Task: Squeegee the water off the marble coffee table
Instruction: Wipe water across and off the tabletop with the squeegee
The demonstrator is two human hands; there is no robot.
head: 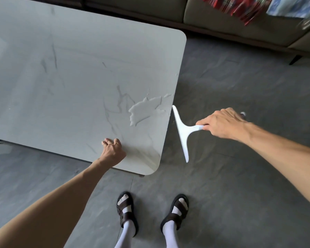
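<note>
White squeegee [183, 133] gripped in right hand [222, 124], beside table [61, 86]

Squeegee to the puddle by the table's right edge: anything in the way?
Nothing visible. The squeegee, gripped by the right hand, hangs over the floor just off the marble table's right edge. The puddle lies just inside that edge, with only marble between. The left hand rests near the table's near edge, off that line.
</note>
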